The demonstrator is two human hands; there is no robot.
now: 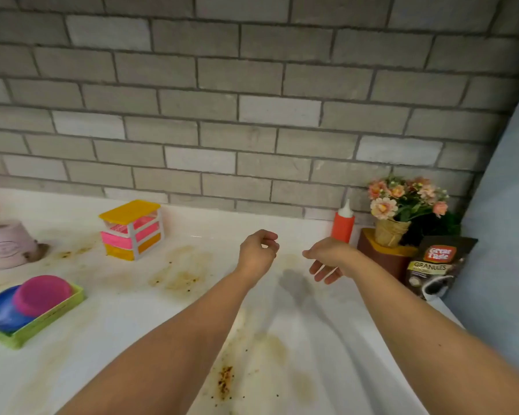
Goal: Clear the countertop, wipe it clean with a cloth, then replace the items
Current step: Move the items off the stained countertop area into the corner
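Above the stained tabletop (132, 310): we hover both hands.
Left hand (256, 253) fingers: curled in, empty.
Right hand (327, 259) fingers: loose, apart, empty.
Green tray (51, 320), 8 o'clock: blue bowl (0, 310), pink bowl (41, 295).

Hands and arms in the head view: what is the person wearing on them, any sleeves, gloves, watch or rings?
Nothing worn shows. The left forearm and right forearm are bare down to the picture's edge, no sleeves. The left hand and right hand are ungloved; neither wrist carries a watch or bracelet. No ring shows, though some fingers are partly hidden.
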